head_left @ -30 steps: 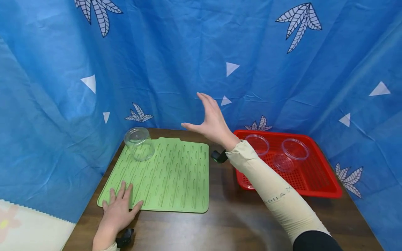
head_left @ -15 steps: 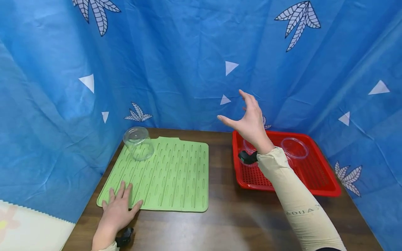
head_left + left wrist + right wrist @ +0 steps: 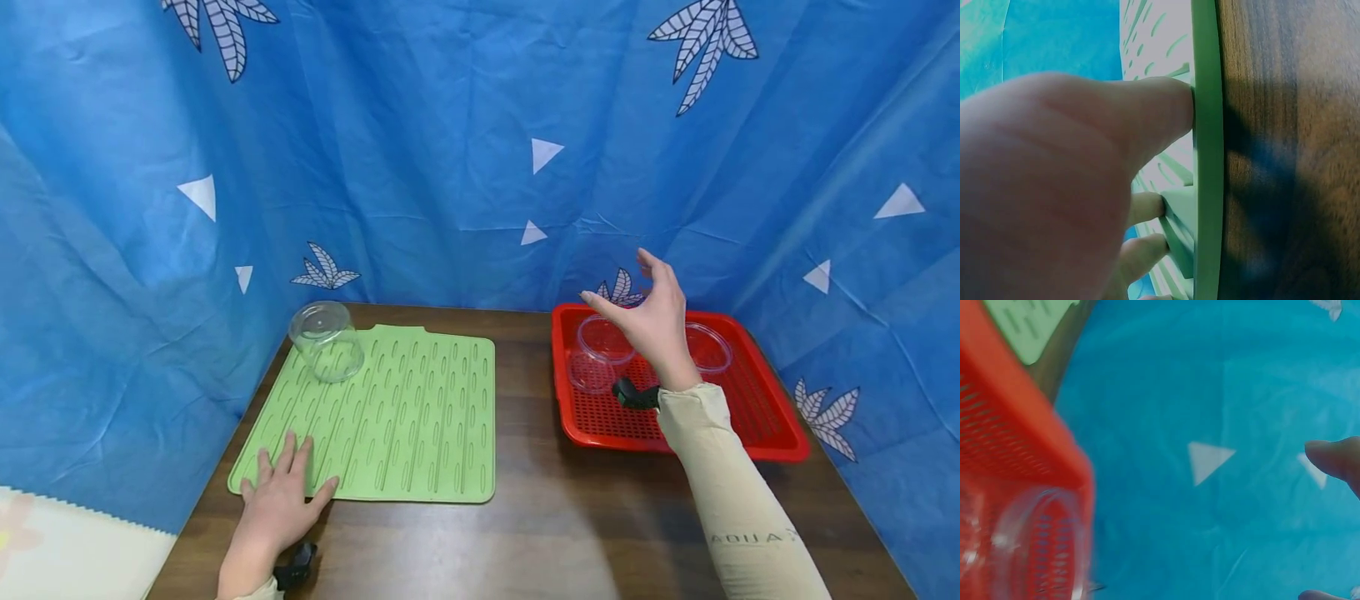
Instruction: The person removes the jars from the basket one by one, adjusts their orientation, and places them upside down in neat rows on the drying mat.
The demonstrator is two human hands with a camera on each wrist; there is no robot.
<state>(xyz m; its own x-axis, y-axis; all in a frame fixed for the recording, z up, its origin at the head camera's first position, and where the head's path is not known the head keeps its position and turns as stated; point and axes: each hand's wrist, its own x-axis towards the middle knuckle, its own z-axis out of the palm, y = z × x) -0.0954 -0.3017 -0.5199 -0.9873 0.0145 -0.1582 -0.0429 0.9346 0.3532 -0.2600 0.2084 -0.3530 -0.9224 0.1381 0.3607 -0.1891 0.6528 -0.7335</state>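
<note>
My left hand [image 3: 273,512] rests with fingers spread on the front left corner of a green ridged drying mat [image 3: 412,417]. The left wrist view has its thumb [image 3: 1154,109] against the mat's edge. At the mat's back left stands a clear plastic cup [image 3: 326,346], base up. My right hand [image 3: 654,321] is held above a red perforated basket [image 3: 607,440], thumb and fingers wide apart with nothing between them. Two clear containers lie in the basket: one [image 3: 592,371] left of the hand, the other [image 3: 708,348] partly hidden behind it.
A brown wooden table [image 3: 480,550] carries the mat and the basket, with a gap between them. Close behind them hangs a blue curtain [image 3: 420,167] with white leaf and triangle prints. Pale cloth [image 3: 75,542] shows at lower left.
My right hand has moved rightward from beside the mat to over the red basket, still holding nothing. The left hand has stayed in place on the mat.
</note>
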